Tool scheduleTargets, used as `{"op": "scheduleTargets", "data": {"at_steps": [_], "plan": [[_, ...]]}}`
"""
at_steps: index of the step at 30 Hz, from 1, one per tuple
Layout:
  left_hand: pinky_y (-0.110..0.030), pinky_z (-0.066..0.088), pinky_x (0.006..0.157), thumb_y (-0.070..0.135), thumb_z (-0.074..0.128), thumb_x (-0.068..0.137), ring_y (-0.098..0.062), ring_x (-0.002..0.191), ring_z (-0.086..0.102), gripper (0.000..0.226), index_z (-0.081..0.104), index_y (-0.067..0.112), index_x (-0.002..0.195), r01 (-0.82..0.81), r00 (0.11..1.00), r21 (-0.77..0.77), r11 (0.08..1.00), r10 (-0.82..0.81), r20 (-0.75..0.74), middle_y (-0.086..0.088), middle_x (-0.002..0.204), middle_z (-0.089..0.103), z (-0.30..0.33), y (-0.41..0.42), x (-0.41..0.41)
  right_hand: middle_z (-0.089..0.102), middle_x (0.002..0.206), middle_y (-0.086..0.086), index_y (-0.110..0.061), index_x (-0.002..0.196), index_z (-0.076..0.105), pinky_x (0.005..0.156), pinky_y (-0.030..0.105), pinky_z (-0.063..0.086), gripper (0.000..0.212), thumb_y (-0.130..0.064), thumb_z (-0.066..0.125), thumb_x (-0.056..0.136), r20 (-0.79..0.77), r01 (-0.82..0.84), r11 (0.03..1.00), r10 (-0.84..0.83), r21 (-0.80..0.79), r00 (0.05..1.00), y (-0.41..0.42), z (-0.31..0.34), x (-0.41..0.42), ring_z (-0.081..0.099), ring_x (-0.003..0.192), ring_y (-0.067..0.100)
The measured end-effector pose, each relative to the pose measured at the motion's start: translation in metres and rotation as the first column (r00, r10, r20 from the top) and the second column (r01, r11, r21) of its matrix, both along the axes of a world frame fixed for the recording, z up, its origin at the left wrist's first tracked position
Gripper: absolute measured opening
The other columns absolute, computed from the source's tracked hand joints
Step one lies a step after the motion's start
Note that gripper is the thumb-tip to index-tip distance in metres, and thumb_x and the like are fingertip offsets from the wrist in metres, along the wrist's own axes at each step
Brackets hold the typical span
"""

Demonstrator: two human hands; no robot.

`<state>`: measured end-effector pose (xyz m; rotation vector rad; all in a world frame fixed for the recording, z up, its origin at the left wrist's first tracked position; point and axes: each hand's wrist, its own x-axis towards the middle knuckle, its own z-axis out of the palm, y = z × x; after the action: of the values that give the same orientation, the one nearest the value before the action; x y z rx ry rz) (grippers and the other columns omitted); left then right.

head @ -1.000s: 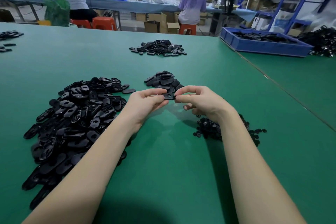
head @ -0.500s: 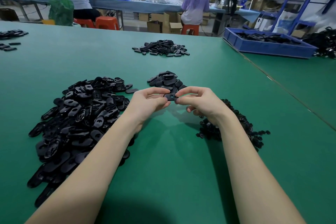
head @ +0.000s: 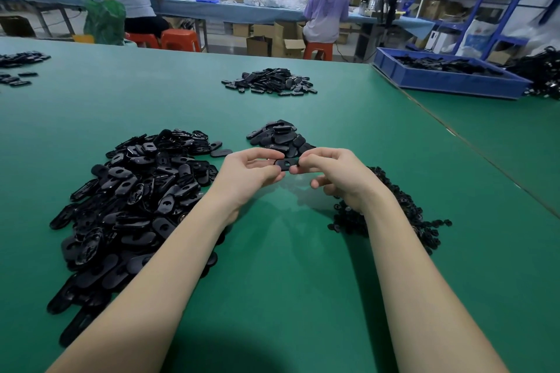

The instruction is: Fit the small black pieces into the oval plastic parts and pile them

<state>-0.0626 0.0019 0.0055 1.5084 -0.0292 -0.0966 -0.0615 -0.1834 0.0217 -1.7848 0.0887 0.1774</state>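
black oval plastic part (head: 286,164) pinched between left grip (head: 249,173) and right grip (head: 334,176); no readable writing on it.

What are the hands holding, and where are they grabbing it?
One black oval plastic part, held above the green table. The left hand pinches its left end and the right hand pinches its right end.
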Motion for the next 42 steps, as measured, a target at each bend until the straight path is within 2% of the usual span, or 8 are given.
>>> {"op": "scheduleTargets", "data": {"at_steps": [3,7,13,19,24,27,36,42], "plan": [[-0.022,0.057,0.088,-0.008,0.066,0.085,-0.027,0.095,0.075,0.027,0.074,0.007,0.105,-0.004,1.0,0.025,1.0,0.004,-0.002,-0.019,0.11,0.071,-0.001,0.0,0.0,0.079,0.091,-0.01,-0.023,0.087,0.075,0.043,0.015,0.031,0.004,-0.023,0.073,0.089,-0.032,0.018,1.0,-0.017,0.005,0.999,0.003,-0.002,0.001,0.053,0.058,0.007],[-0.024,0.057,0.09,-0.007,0.066,0.086,-0.026,0.092,0.075,0.025,0.074,0.009,0.104,0.002,1.0,0.017,1.0,-0.002,0.003,-0.019,0.11,0.072,-0.002,0.001,0.001,0.071,0.076,-0.015,-0.03,0.076,0.078,0.043,0.016,0.03,0.015,-0.021,0.075,0.087,-0.016,0.035,0.999,-0.035,-0.014,0.999,0.004,-0.002,0.002,0.048,0.067,0.012],[-0.031,0.056,0.096,-0.006,0.068,0.085,-0.024,0.09,0.076,0.025,0.075,0.011,0.101,-0.001,1.0,0.027,1.0,0.001,0.013,-0.016,0.107,0.074,-0.003,0.0,0.001,0.073,0.077,-0.009,-0.028,0.084,0.078,0.041,0.015,0.028,0.007,-0.022,0.076,0.086,0.07,0.036,0.993,-0.028,-0.114,0.997,0.005,-0.001,-0.001,0.038,0.049,0.007],[-0.028,0.056,0.09,-0.005,0.073,0.081,-0.022,0.09,0.075,0.026,0.077,0.018,0.093,-0.002,0.999,0.059,0.998,-0.001,0.048,-0.01,0.095,0.077,-0.001,0.001,0.0,0.08,0.088,-0.002,-0.024,0.083,0.074,0.042,0.015,0.029,0.005,-0.021,0.077,0.084,0.09,0.047,0.988,-0.034,-0.147,0.995,0.007,0.004,-0.001,0.036,0.052,0.011],[-0.014,0.054,0.075,-0.003,0.073,0.082,-0.013,0.085,0.075,0.026,0.077,0.02,0.094,0.009,0.995,0.128,0.992,-0.021,0.093,0.003,0.084,0.078,0.001,0.002,-0.003,0.071,0.071,-0.01,-0.026,0.079,0.075,0.041,0.013,0.03,0.008,-0.021,0.078,0.085,0.106,0.051,0.981,-0.031,-0.189,0.994,0.008,0.003,-0.001,0.037,0.05,0.009],[-0.017,0.056,0.079,-0.001,0.073,0.082,-0.013,0.086,0.075,0.026,0.077,0.022,0.095,-0.005,0.994,0.183,0.983,-0.016,0.11,0.002,0.086,0.078,0.001,0.002,-0.005,0.06,0.061,-0.013,-0.026,0.077,0.075,0.04,0.013,0.03,0.011,-0.021,0.078,0.087,0.114,0.055,0.977,-0.032,-0.205,0.993,0.009,0.002,0.0,0.039,0.046,0.006],[-0.016,0.056,0.081,0.0,0.074,0.082,-0.009,0.09,0.074,0.026,0.077,0.024,0.094,-0.01,0.99,0.234,0.972,-0.023,0.138,0.004,0.088,0.078,0.001,0.0,-0.005,0.058,0.053,-0.017,-0.023,0.082,0.077,0.04,0.007,0.03,0.007,-0.019,0.08,0.087,0.13,0.039,0.971,-0.008,-0.236,0.991,0.01,0.001,0.001,0.043,0.039,-0.003],[-0.032,0.057,0.092,0.006,0.074,0.082,-0.012,0.088,0.075,0.025,0.078,0.028,0.091,-0.031,0.99,0.235,0.972,-0.003,0.14,0.002,0.09,0.078,-0.004,0.0,-0.003,0.065,0.065,-0.01,-0.023,0.083,0.08,0.051,0.015,0.035,0.003,-0.021,0.082,0.084,0.159,0.065,0.959,-0.021,-0.275,0.987,0.013,0.0,0.004,0.048,0.042,-0.005]]}}
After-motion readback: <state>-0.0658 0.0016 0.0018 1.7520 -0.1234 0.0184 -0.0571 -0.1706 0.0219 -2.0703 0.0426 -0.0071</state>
